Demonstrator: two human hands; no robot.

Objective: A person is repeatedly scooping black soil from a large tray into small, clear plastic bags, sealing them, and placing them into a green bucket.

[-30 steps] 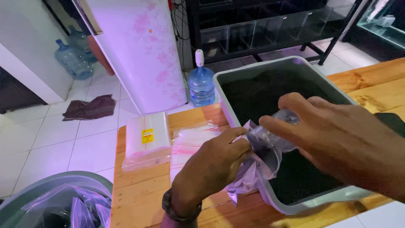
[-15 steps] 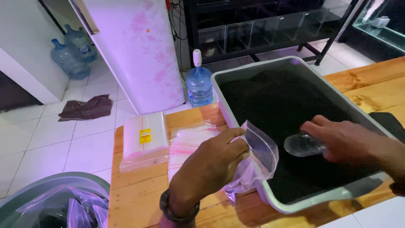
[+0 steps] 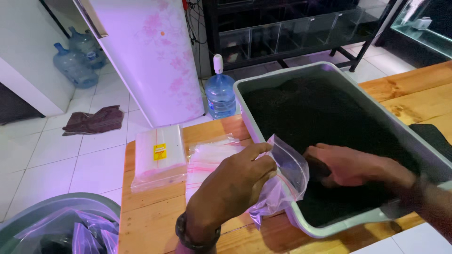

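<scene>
A clear zip-lock bag (image 3: 286,176) is pinched open by the left hand (image 3: 235,188) at the grey tub's (image 3: 254,117) rim. At its 3 o'clock, the right hand (image 3: 351,164) is pressed into dark substrate (image 3: 325,108); its grip cannot be told.

One head-worn camera is looking steeply down, close over the grey tub (image 3: 263,117) on the wooden surface (image 3: 155,221), facing toward the tiled floor (image 3: 56,160) beyond the tub.
</scene>
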